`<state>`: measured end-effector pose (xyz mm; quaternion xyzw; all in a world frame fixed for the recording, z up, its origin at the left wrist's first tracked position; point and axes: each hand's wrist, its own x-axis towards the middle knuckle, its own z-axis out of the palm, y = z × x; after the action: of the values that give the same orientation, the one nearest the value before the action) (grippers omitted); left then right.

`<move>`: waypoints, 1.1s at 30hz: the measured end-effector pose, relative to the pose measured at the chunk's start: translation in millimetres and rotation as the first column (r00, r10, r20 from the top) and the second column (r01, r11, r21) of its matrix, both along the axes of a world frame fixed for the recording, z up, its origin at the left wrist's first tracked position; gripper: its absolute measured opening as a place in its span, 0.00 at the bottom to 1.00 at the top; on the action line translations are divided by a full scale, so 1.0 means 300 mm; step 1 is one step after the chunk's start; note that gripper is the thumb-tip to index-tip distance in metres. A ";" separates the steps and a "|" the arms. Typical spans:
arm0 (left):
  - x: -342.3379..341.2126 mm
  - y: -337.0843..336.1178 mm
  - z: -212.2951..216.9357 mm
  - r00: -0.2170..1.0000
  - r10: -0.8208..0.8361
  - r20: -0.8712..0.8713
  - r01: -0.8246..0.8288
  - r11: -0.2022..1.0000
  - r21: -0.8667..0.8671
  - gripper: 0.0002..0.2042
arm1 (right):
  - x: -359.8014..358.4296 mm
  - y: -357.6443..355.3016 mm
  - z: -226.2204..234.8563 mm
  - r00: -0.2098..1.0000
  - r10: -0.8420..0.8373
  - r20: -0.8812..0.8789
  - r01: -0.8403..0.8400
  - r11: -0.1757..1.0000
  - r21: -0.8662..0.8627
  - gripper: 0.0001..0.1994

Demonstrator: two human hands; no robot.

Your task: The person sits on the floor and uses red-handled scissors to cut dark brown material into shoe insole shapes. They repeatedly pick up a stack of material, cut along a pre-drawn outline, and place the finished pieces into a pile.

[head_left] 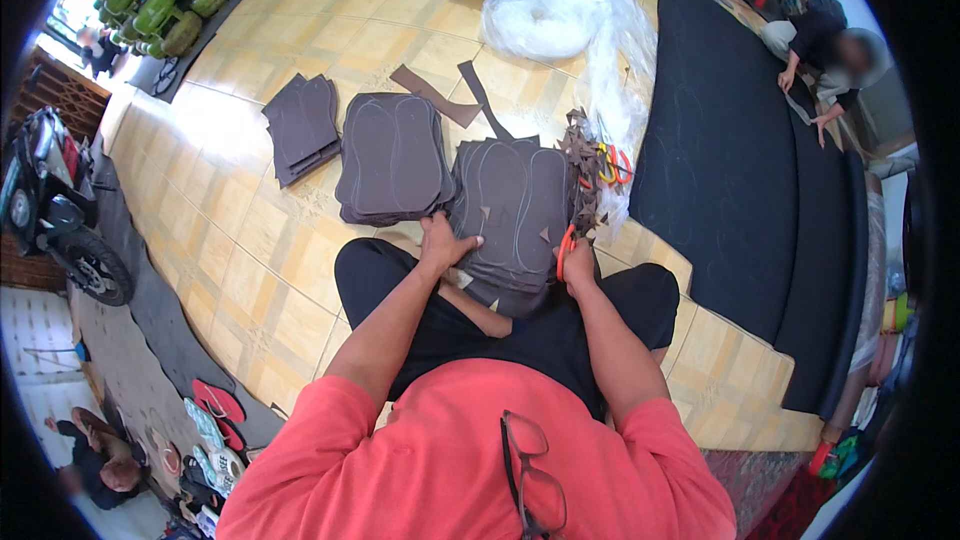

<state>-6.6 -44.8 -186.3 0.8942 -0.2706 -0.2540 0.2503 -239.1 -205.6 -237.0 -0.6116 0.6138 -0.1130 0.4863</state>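
Note:
I sit on a tiled floor with a stack of dark brown sheets (515, 205) marked with sole outlines in front of my knees. My left hand (443, 243) presses down on the stack's near left edge. My right hand (577, 262) grips orange-handled scissors (565, 250) at the stack's near right edge. A second stack of outlined sheets (393, 155) lies just to the left, and a smaller pile (303, 125) further left.
Offcut scraps and spare orange scissors (610, 165) lie at the right of the stack. Clear plastic film (575, 10) is heaped behind. A large black mat (735, 150) runs along the right, where another person (825, 50) works. Sandals (215, 410) lie lower left.

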 end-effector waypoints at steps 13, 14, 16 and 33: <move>-0.024 -0.034 -0.116 0.880 -0.046 -0.473 -0.077 0.969 -0.236 0.33 | -0.033 -0.031 0.029 0.941 -0.153 0.302 0.117 0.984 0.133 0.11; -0.036 -0.030 -0.099 0.941 -0.031 -0.336 -0.057 0.966 -0.251 0.30 | -0.039 -0.042 0.025 0.968 -0.121 0.222 0.112 0.992 0.051 0.11; -0.092 -0.020 -0.050 0.996 -0.043 -0.080 0.028 0.984 -0.178 0.31 | -0.046 -0.053 0.020 0.996 -0.073 0.055 0.079 0.991 -0.111 0.11; -0.100 -0.152 0.337 0.935 -0.345 0.079 0.344 0.834 -0.431 0.16 | -0.086 0.011 0.363 0.979 -0.063 0.195 0.170 0.780 -0.602 0.15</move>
<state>-36.5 -90.5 -85.1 0.7512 -0.4767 -0.2283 0.3953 -264.7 -202.3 -127.9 -0.6859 0.5379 -0.3866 0.3012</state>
